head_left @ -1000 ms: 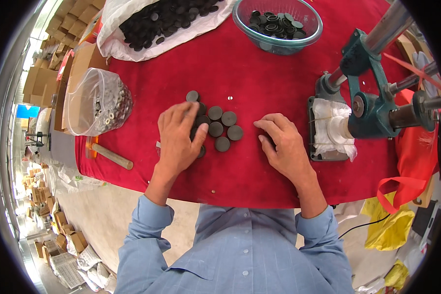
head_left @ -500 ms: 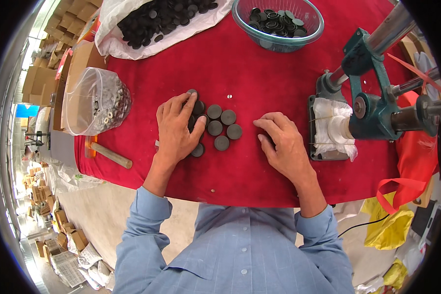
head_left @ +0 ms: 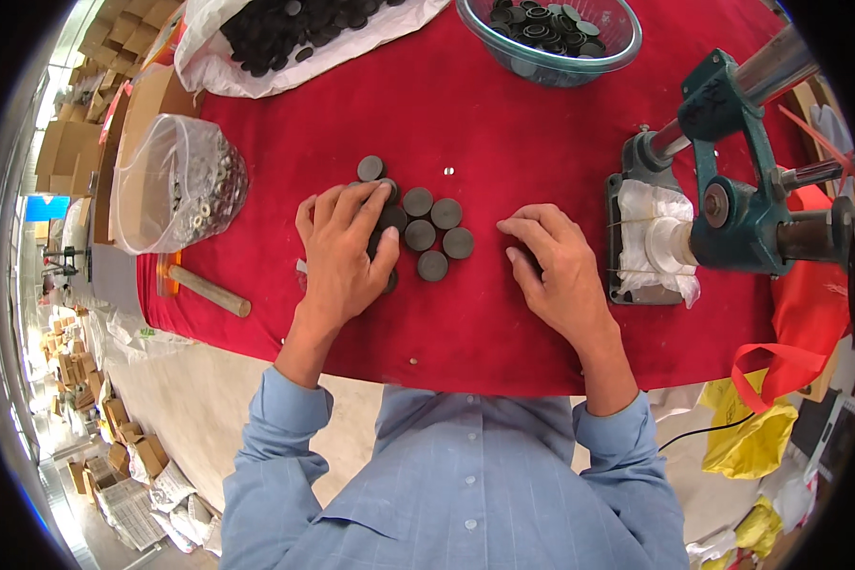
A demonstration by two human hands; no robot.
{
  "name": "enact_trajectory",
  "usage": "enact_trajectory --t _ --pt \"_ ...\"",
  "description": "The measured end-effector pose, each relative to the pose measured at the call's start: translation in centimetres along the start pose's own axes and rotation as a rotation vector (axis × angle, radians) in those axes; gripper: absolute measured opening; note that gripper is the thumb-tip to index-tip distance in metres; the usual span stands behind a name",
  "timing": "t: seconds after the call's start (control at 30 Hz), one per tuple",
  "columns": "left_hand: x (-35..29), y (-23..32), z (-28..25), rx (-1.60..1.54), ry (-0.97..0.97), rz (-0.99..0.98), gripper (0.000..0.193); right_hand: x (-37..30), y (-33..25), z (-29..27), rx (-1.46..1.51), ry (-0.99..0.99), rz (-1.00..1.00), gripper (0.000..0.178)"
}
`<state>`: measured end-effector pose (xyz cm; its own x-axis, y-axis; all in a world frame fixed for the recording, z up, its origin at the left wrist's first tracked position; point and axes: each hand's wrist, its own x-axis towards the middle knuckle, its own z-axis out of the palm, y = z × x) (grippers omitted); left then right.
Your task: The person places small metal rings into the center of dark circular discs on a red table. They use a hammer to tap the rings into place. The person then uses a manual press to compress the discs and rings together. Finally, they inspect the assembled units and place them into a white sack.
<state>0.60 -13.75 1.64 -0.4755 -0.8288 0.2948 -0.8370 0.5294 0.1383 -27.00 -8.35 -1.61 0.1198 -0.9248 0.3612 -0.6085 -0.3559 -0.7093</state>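
The left hand (head_left: 342, 255) covers the left edge of a cluster of round black discs (head_left: 420, 236) on the counter (head_left: 484, 323), fingers slightly spread; I cannot tell whether they grip one. The right hand (head_left: 559, 271), fingers loosely parted, apparently empty, is farther, the discs lying leftward. Beyond sits a bowl (head_left: 551, 68).

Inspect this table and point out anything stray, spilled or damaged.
Mostly tidy, but a tiny shiny bit lies alone on the red cloth beyond the black discs, and a small tan speck sits near the front edge. Both look like strays, apart from everything else. I see no obvious damage.
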Motion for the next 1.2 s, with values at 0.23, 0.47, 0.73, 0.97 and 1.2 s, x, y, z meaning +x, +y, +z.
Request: enact_trajectory --t 0.23,0.47,0.73,0.97,1.2 --pt "0.4 -1.4 -0.6 -0.081 -0.001 0.028 0.048 -0.1 0.0 0.2 0.033 0.004 0.001 0.029" --pt "-3.0 -5.4 -1.5 -0.383 0.208 -0.287 0.046 -0.1 0.4 0.3 0.044 0.023 -0.010 0.027" --pt "-2.2 -2.3 -0.3 -0.111 0.075 -0.092 0.043 -0.2 0.3 0.5 0.071 0.017 0.046 0.024" --pt "-1.5 -2.6 0.1 -0.219 0.058 -0.084 0.040 -0.1 0.3 0.4 0.047 0.007 0.058 0.025" --pt "-0.5 -3.0 -0.2 -0.096 0.033 0.011 0.038 0.0 0.1 0.5 0.029 0.003 0.067 0.025"
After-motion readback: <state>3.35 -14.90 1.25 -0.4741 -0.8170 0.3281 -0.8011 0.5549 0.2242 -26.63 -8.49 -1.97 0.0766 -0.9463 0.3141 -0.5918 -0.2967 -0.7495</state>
